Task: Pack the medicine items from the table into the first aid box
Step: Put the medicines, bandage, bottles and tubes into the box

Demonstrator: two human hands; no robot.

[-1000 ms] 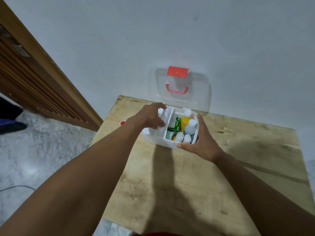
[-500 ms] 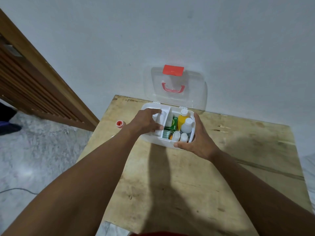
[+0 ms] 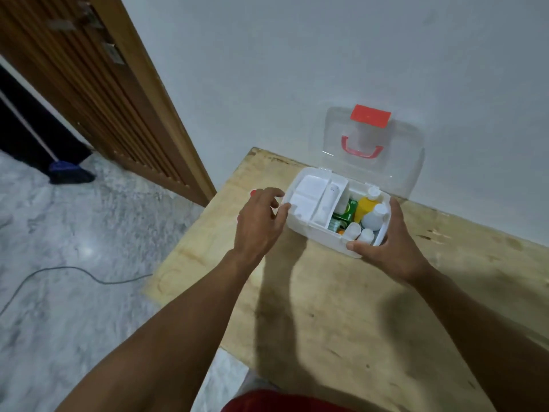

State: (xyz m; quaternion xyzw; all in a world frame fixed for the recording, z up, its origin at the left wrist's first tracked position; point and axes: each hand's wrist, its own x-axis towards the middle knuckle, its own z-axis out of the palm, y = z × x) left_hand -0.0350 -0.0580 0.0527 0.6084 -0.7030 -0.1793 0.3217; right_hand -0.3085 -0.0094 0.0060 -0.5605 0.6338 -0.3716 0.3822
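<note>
The white first aid box (image 3: 319, 235) stands on the wooden table (image 3: 341, 310) by the wall, its clear lid (image 3: 407, 162) with a red latch and handle upright. Inside, a white tray (image 3: 309, 188) fills the left half with a white tube (image 3: 329, 199) beside it. The right half holds a green carton (image 3: 346, 210), a yellow bottle (image 3: 366, 205) and several white bottles (image 3: 375, 219). My right hand (image 3: 389, 246) grips the box's front right corner. My left hand (image 3: 258, 226) hovers just left of the box, fingers relaxed and empty, thumb near its corner. A small red-capped item (image 3: 254, 192) peeks out behind those fingers.
The table's left edge drops to a marble floor with a grey cable (image 3: 59, 273). A slatted wooden door (image 3: 98, 93) stands at the left, with a blue broom head (image 3: 69, 171) beside it. The wall rises right behind the box.
My left hand has come out of the box's left tray and now sits beside the box. My view has swung left. The right hand keeps its grip.
</note>
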